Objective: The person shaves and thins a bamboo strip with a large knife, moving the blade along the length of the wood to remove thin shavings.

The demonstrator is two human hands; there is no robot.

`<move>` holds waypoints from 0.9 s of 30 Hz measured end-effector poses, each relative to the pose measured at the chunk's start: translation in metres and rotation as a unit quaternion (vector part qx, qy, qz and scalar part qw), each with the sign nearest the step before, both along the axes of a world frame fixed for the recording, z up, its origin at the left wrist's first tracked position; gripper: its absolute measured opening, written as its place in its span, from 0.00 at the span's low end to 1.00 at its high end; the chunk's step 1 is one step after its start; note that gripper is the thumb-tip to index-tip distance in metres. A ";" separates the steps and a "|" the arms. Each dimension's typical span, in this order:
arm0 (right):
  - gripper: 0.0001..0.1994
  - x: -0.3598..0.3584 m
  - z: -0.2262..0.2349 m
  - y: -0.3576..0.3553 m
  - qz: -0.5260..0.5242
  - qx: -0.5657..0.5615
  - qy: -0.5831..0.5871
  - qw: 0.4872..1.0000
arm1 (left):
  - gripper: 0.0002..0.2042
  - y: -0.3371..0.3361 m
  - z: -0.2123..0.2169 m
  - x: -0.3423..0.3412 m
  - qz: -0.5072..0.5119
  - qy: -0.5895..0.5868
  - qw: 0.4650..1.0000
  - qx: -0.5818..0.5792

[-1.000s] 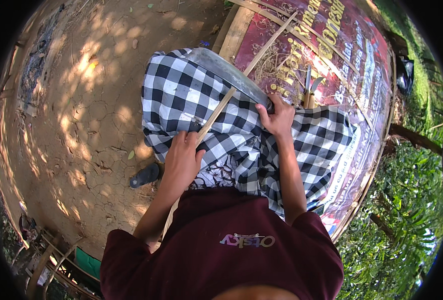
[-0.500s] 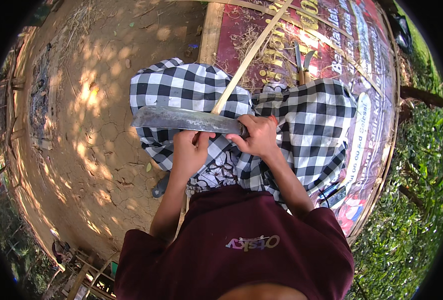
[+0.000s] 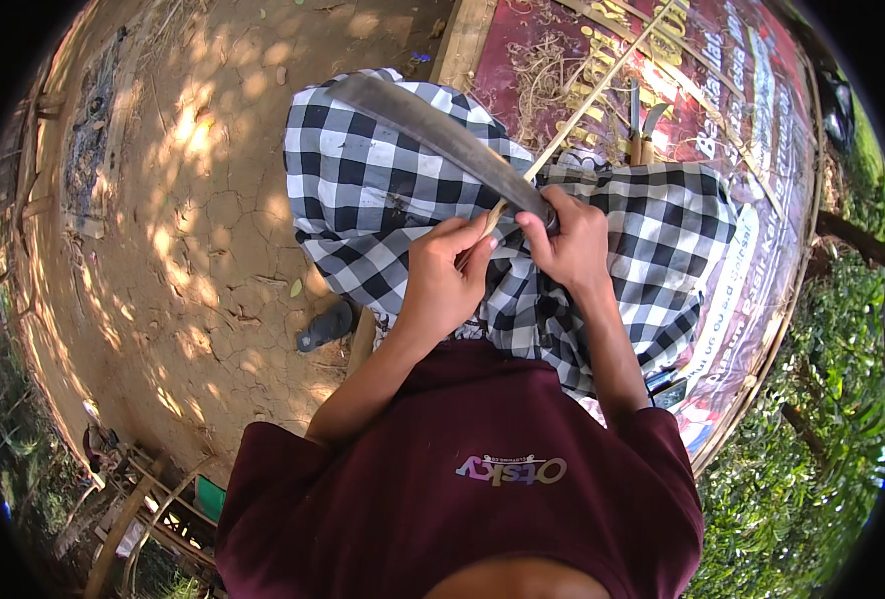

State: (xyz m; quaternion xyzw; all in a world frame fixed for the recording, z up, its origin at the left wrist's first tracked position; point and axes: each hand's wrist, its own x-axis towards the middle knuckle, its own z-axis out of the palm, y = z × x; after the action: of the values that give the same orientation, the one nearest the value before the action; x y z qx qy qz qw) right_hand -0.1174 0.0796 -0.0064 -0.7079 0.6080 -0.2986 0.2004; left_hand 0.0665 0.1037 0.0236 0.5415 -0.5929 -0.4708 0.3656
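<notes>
My right hand [image 3: 574, 240] is closed around the handle of a machete [image 3: 428, 128]. Its broad, dark blade slants up to the left above my lap, crossing a long, pale bamboo strip [image 3: 584, 112] near the handle end. Between the fingers and thumb of my left hand [image 3: 444, 285] is the strip's near end, just below the blade. From there the strip runs away to the upper right. A black-and-white checkered cloth [image 3: 335, 150] covers my legs under both hands.
Two small knives [image 3: 642, 148] with wooden handles lie on a printed banner [image 3: 752, 130] ahead to the right. Curled shavings [image 3: 547, 75] are scattered there beside a wooden beam [image 3: 467, 40]. A phone [image 3: 670, 393] lies by my right side; cracked earth [image 3: 233, 250] is at left.
The machete has turned from nearly level to a slant, its tip swinging up. My left hand has moved right, closer to my right hand, and the strip now lies at a lower slant.
</notes>
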 end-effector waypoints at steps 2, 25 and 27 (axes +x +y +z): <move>0.26 0.007 0.005 0.011 0.039 -0.023 0.065 0.997 | 0.09 0.000 -0.001 0.002 0.002 0.001 1.000 -0.008; 0.24 -0.025 -0.003 0.003 -0.034 -0.002 0.133 0.991 | 0.16 0.010 -0.029 0.003 -0.066 0.174 0.963 0.197; 0.24 -0.018 -0.003 0.005 -0.008 -0.010 0.105 0.994 | 0.15 0.002 -0.024 0.001 -0.082 0.285 0.854 0.427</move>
State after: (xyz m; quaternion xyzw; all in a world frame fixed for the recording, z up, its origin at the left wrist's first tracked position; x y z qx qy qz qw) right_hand -0.1355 0.0846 -0.0098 -0.7323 0.6283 -0.2304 0.1257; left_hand 0.0675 0.1060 -0.0008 0.4364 -0.2457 -0.8393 0.2114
